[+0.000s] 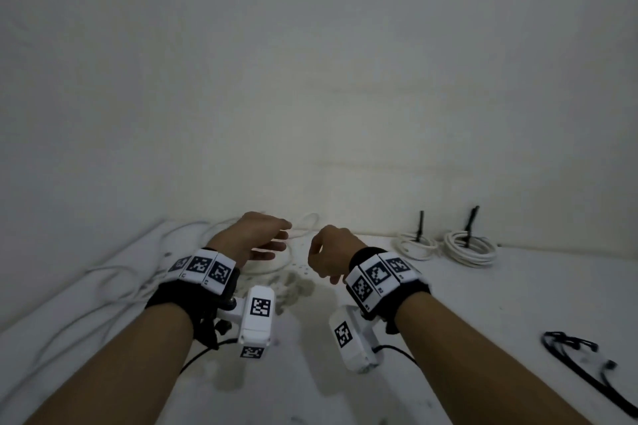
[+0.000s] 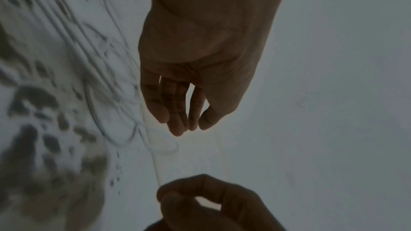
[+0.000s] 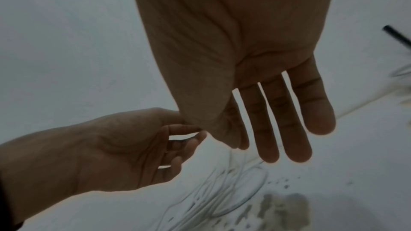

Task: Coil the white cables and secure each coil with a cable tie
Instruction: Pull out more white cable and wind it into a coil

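**Kid:** Both hands are up over the white tabletop point(image 1: 483, 304), close together. What is the left hand point(image 1: 257, 238) doing?

**Helper:** Its fingers are out, nearly straight and loose, and it holds nothing. From the left wrist view you see its fingers point(image 2: 175, 111) hanging down over the loose white cable point(image 1: 193, 238).

**Kid:** And the right hand point(image 1: 329, 254)?

**Helper:** From the head view it looks curled, with the thumb and first finger close together. In the left wrist view a thin white strand point(image 2: 155, 164) runs up from the pile to that pinch. In the right wrist view the other three fingers point(image 3: 289, 120) point out straight.

**Kid:** Where is the messy cable?

**Helper:** It lies in big loose loops on the left side of the tabletop, under and behind the left hand. A gray stain point(image 1: 293, 286) is on the tabletop between the two arms.

**Kid:** What about those round ones?

**Helper:** Two white coils sit far on the right, near the wall: one coil point(image 1: 416, 245) and a bigger coil point(image 1: 469, 248) just beside it. Each has a black cable tie point(image 1: 470, 224) sticking up from it.

**Kid:** And the black things near the right arm?

**Helper:** Those are spare black cable ties point(image 1: 573, 348), lying in a small heap at the right edge.
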The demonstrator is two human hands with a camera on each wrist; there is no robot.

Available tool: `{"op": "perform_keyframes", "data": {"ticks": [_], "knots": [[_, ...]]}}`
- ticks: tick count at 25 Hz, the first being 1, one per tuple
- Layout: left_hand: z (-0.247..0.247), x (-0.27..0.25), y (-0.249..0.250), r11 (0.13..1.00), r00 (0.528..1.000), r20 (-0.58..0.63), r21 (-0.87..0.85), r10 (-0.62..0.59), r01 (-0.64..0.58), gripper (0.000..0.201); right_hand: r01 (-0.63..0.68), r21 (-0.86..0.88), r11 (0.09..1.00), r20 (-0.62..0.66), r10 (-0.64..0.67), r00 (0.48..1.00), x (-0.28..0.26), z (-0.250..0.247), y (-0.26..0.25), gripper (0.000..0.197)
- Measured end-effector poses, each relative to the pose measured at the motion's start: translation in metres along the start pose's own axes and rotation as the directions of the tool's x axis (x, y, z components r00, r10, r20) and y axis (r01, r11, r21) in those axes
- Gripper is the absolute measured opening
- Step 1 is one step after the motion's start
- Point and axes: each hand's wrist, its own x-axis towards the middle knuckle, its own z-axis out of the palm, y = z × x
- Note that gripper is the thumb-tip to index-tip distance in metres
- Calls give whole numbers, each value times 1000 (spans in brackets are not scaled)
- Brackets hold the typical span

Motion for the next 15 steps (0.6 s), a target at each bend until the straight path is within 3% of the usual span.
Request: {"op": "perform_keyframes", "data": {"ticks": [6,11,13,15], "knots": [[-135,-41,-65,990,986,-141,100,-88,102,19,292,-120,949,221,-261,940,5,56,-92,26],[-180,-51,-100,973,971,-194,157,-138,170,16,403,-207,891,278,-342,898,33,106,-137,47],[-187,-49,-112,957,973,-166,214,-162,196,21,418,-249,873,284,-347,894,43,119,-145,61],[-188,-47,-123,931,977,-122,300,-178,207,23,425,-299,854,296,-341,892,50,129,-150,62]]}}
